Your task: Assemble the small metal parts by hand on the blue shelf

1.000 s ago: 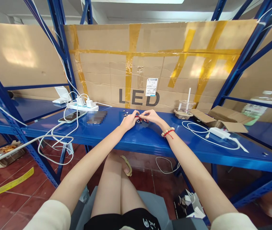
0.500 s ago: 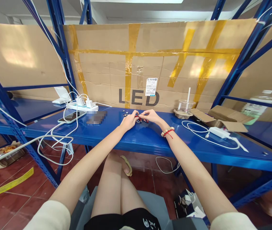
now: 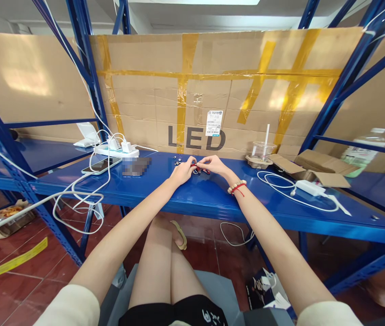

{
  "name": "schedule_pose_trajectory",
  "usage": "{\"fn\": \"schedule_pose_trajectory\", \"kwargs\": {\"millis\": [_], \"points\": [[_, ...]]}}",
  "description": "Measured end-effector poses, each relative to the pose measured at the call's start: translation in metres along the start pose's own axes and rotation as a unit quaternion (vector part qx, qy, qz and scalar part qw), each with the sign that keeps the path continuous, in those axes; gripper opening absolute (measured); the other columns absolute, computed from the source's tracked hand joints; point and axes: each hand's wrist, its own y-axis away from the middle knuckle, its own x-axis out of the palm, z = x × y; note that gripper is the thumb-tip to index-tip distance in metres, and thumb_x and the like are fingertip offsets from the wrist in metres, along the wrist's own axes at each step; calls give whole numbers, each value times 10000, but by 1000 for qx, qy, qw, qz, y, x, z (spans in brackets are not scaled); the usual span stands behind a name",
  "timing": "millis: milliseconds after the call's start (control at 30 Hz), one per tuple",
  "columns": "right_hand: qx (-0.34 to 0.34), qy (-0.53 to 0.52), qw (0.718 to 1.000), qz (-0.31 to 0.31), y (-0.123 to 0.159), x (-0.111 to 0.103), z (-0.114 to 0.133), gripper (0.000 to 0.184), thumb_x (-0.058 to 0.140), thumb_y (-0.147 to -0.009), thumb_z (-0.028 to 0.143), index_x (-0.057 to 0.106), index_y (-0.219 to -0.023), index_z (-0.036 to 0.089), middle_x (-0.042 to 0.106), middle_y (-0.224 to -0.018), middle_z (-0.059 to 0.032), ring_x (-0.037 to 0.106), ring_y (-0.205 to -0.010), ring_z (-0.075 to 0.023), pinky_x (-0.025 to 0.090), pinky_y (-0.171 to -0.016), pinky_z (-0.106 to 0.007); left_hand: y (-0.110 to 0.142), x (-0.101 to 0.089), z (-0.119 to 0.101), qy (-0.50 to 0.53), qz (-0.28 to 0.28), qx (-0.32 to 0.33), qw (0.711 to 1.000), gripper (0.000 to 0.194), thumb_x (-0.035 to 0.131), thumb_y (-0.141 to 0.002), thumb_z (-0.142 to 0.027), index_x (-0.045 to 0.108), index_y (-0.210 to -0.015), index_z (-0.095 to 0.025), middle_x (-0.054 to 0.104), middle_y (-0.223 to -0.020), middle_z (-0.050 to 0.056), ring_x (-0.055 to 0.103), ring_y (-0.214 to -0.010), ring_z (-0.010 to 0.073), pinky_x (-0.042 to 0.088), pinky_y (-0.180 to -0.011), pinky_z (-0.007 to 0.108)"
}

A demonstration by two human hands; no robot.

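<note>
Over the middle of the blue shelf (image 3: 195, 194), my left hand (image 3: 183, 171) and my right hand (image 3: 213, 164) meet with their fingertips close together. Both are closed in a pinch on a small red piece (image 3: 194, 165), too small to make out its kind. Just under the fingers lie small dark and red pieces (image 3: 204, 171), partly hidden by the hands. A few tiny dark and silvery bits (image 3: 178, 160) are on the shelf behind my left hand. A beaded bracelet with a red cord (image 3: 237, 186) circles my right wrist.
At left are a power strip (image 3: 134, 153) with chargers, a phone (image 3: 102, 165) and looping white cables (image 3: 77, 192). On the right stand a plastic cup with a straw (image 3: 262, 151), an opened cardboard box (image 3: 309, 174) and a white adapter (image 3: 311, 187). A large cardboard panel (image 3: 144, 99) rises behind.
</note>
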Motion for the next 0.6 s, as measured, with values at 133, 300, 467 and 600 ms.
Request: {"fn": "schedule_pose_trajectory", "kwargs": {"millis": [133, 300, 467, 600], "points": [[1, 1, 1000, 1, 1, 0, 2, 433, 714, -563, 513, 668, -695, 103, 539, -489, 0, 411, -410, -55, 328, -398, -197, -1, 1, 1, -3, 0, 3, 1000, 237, 362, -884, -298, 431, -1106, -253, 669, -962, 35, 614, -944, 209, 462, -797, 321], [4, 1, 1000, -1, 1, 0, 3, 423, 723, -561, 494, 667, -697, 97, 530, -481, 8, 401, -399, -48, 318, -387, -191, -1, 2, 3, -1, -1, 6, 1000, 237, 360, -885, -305, 429, -1106, -253, 667, -964, 38, 616, -936, 210, 462, -797, 326], [4, 0, 1000, 3, 0, 0, 0, 425, 723, -564, 496, 671, -707, 100, 531, -481, 10, 387, -389, -45, 319, -385, -195, -1, 2, 3, -4, -3, 7, 1000, 230, 361, -883, -306, 429, -1095, -249, 670, -958, 40, 615, -936, 224, 466, -787, 341], [8, -1, 1000, 5, -1, 0, -2, 430, 728, -556, 503, 673, -707, 104, 530, -478, 10, 382, -384, -43, 319, -383, -194, -1, 3, 3, -3, 0, 4, 1000, 224, 363, -884, -310, 428, -1090, -253, 671, -956, 36, 615, -937, 220, 464, -792, 336]]}}
